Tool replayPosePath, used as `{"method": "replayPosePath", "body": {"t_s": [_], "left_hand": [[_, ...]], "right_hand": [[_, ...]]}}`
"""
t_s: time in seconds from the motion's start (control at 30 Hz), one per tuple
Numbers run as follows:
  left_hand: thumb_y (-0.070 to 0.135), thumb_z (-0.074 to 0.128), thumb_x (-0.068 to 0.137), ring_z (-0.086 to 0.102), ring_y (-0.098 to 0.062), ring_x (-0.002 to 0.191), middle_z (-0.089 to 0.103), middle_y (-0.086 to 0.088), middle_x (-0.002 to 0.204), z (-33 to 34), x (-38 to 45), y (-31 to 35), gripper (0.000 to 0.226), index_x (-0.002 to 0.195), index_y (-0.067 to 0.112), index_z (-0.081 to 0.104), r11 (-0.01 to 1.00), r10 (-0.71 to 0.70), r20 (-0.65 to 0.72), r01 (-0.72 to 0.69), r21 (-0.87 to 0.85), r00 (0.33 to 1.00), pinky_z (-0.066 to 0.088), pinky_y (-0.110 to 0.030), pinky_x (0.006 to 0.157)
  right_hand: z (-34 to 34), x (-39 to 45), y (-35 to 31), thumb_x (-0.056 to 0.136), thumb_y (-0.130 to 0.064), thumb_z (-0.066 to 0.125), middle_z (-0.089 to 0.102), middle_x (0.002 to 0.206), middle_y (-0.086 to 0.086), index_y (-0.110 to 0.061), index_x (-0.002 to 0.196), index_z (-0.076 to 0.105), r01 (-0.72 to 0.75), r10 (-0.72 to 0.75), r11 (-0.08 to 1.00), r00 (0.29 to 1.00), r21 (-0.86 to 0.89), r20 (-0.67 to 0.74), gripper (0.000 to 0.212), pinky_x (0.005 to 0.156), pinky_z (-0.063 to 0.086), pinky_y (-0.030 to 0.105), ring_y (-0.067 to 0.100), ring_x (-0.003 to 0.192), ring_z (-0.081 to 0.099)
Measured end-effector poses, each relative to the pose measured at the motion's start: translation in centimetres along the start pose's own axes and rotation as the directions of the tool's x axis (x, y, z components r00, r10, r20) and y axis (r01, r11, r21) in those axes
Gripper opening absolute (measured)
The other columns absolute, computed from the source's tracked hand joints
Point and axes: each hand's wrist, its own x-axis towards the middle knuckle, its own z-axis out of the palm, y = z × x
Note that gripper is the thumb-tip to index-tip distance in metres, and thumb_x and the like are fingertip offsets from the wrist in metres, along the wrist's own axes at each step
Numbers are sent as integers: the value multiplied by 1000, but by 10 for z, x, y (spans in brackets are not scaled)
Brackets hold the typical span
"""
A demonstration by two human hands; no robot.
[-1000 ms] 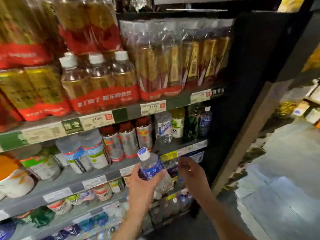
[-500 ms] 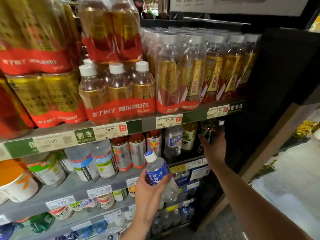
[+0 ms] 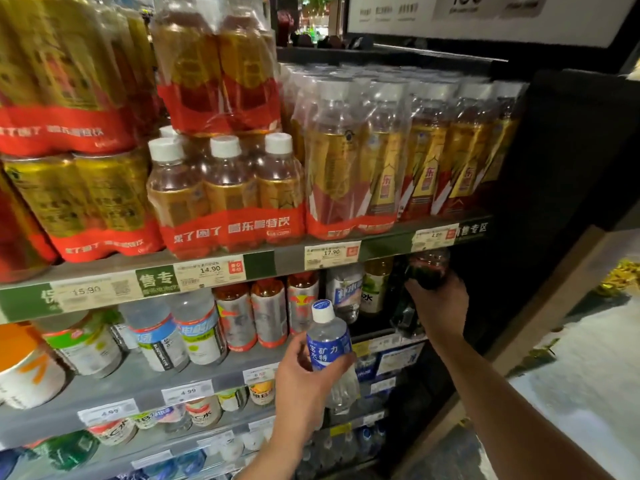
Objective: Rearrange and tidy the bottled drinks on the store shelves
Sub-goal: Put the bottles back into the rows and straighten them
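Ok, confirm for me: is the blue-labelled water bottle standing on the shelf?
No, the left hand holds the blue-labelled water bottle in front of the shelf.

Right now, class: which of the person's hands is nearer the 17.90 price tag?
Right. The right hand grips a dark bottle just below-right of the 17.90 price tag; the left hand holds a water bottle lower down.

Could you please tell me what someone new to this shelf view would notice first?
First, the red-and-gold shrink-wrapped drink packs crowding the upper shelf. Next, the left hand at lower centre gripping a blue-labelled water bottle in front of the shelves. To its right, the right hand grips a dark bottle at the middle shelf's right end.
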Motion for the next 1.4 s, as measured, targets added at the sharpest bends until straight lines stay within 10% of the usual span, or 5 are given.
{"method": "replayPosePath", "body": {"t_s": [0.3,0.5,0.9,1.4], "left_hand": [[36,92,65,67,9,87,74,14,105,117,17,0,62,119,28,63,995,39,-76,-31,99,996,54,-16,76],[44,91,64,67,-7,98,70,8,116,185,44,-3,77,129,18,60,983,73,-222,-33,179,972,56,-31,87],[35,91,69,60,-21,118,62,-5,130,254,86,-8,80,136,12,54,940,223,-401,-88,328,889,49,-30,97],[43,86,72,60,-19,86,59,0,96,223,67,-28,56,96,22,40,912,217,-390,-44,408,895,44,-30,69]], "right_hand": [[-71,-50,80,63,-43,80,63,87,-4,-29,96,57,-163,165,986,960,-26,229,42,73,56,40,19,77,62],[-106,-49,118,72,-21,83,60,90,-3,-27,97,52,-199,165,977,932,77,324,40,52,35,8,-6,71,49],[-114,-47,143,63,-28,88,67,101,-6,-26,107,59,-214,146,971,882,105,447,52,75,44,28,17,93,62],[-106,-48,142,67,-16,88,65,99,-5,-33,100,57,-192,79,967,854,170,514,48,70,44,13,-4,87,59]]}}
